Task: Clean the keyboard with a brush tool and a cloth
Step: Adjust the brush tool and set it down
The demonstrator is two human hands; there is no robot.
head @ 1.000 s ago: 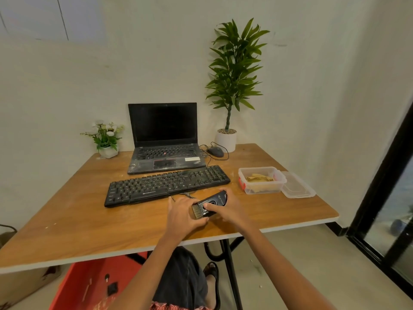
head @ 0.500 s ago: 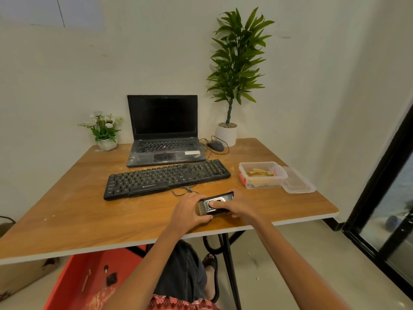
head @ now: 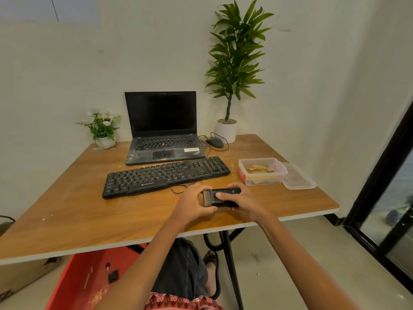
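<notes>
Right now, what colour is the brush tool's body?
Black, with tan bristles; the brush tool shows in the head view.

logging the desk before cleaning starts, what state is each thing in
laptop: lid open, screen dark
keyboard: flat on table, untouched
brush tool: held in both hands, bristles pointing left
left hand: gripping bristle end
right hand: gripping body
plastic container: open
lid: off, beside container

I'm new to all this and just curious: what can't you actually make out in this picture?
- Brush tool, head view: both the left hand and the right hand cover much of its body.
- Keyboard: key legends too small to read.
- Clear box: its yellowish contents are unclear.
- Cleaning cloth: none identifiable.
- Red bin: partly hidden under the table.
</notes>
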